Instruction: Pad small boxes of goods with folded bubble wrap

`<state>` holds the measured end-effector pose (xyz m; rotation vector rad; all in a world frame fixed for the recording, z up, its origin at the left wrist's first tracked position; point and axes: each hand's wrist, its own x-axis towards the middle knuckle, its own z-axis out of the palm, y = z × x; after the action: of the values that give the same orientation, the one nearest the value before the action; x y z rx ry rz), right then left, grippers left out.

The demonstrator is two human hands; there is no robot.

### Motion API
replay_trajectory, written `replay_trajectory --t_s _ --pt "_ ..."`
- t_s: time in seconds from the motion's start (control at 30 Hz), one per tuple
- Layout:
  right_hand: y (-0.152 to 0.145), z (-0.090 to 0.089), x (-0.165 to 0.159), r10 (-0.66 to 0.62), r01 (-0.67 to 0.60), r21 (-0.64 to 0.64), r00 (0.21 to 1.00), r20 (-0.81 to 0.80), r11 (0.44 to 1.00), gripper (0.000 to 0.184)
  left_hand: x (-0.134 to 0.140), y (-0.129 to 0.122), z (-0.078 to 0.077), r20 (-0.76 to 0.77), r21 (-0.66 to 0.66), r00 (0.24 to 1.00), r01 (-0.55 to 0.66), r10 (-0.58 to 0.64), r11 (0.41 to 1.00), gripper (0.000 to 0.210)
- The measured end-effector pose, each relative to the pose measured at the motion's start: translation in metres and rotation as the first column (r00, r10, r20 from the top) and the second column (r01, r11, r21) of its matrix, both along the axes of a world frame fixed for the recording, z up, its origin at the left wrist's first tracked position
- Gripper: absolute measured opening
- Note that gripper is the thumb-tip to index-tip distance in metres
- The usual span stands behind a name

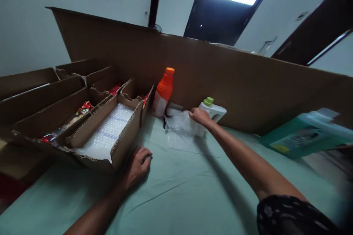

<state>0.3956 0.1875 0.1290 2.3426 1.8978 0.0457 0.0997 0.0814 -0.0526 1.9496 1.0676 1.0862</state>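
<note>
My right hand reaches far forward, fingers pinched on the edge of a clear bubble wrap sheet. Part of that sheet lies flat on the green cloth. Just behind and right of the hand stands a white bottle with a green cap and a handle. An orange bottle with an orange cap is upright to the left of the wrap. My left hand rests curled on the cloth, beside a cardboard box lined with bubble wrap. Something small and dark shows between its thumb and fingers; I cannot make it out.
Several open cardboard boxes stand at the left, some holding red packets. A blurred teal jug is at the right. A tall cardboard panel runs along the back of the cloth-covered surface.
</note>
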Motion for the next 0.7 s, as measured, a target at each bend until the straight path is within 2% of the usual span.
replay_trajectory --t_s 0.07,0.1,0.17,0.3,0.37,0.43,0.53,0.57,0.6,0.63,0.7 --pt "0.003 -0.031 -0.002 -0.003 0.003 0.018 1.000 0.026 1.000 0.036 -0.001 -0.001 0.001 -0.012 0.007 1.000 -0.012 0.013 1.000 0.022" --pt "0.004 -0.040 -0.002 0.005 -0.006 0.026 1.000 0.027 1.000 0.034 -0.002 -0.001 0.001 -0.020 0.010 1.000 -0.018 0.018 1.000 0.022" --pt "0.010 -0.045 0.002 0.051 -0.052 0.036 0.999 0.019 0.998 0.029 -0.003 0.000 0.003 -0.033 0.018 0.999 -0.030 0.031 0.999 0.022" --pt "0.021 -0.023 0.017 0.169 -0.169 0.017 0.985 -0.041 0.986 0.031 -0.001 0.002 0.008 -0.051 0.054 0.996 -0.064 0.067 0.997 0.022" --pt "0.018 -0.007 0.019 0.211 -0.208 0.065 0.976 -0.047 0.976 0.028 -0.001 -0.003 0.011 -0.055 0.089 0.994 -0.094 0.099 0.992 0.022" --pt "0.005 0.007 0.013 0.231 -0.223 0.168 0.973 -0.029 0.960 0.032 -0.005 -0.017 0.015 -0.056 0.146 0.990 -0.124 0.133 0.982 0.020" --pt "-0.021 0.017 -0.011 0.311 -0.288 0.285 0.950 -0.039 0.914 0.036 -0.025 -0.055 0.028 -0.039 0.264 0.972 -0.213 0.231 0.941 0.018" --pt "-0.029 0.017 -0.024 0.369 -0.336 0.299 0.928 -0.059 0.893 0.034 -0.033 -0.070 0.034 -0.021 0.314 0.953 -0.281 0.302 0.907 0.019" --pt "-0.035 0.017 -0.039 0.436 -0.394 0.305 0.896 -0.084 0.867 0.032 -0.042 -0.084 0.041 0.008 0.376 0.916 -0.374 0.401 0.848 0.023" --pt "-0.039 0.016 -0.057 0.503 -0.451 0.310 0.857 -0.110 0.837 0.031 -0.050 -0.096 0.048 0.044 0.441 0.860 -0.473 0.508 0.763 0.030" --pt "-0.041 0.015 -0.096 0.615 -0.545 0.336 0.774 -0.153 0.769 0.042 -0.061 -0.110 0.063 0.125 0.547 0.716 -0.627 0.687 0.554 0.044"
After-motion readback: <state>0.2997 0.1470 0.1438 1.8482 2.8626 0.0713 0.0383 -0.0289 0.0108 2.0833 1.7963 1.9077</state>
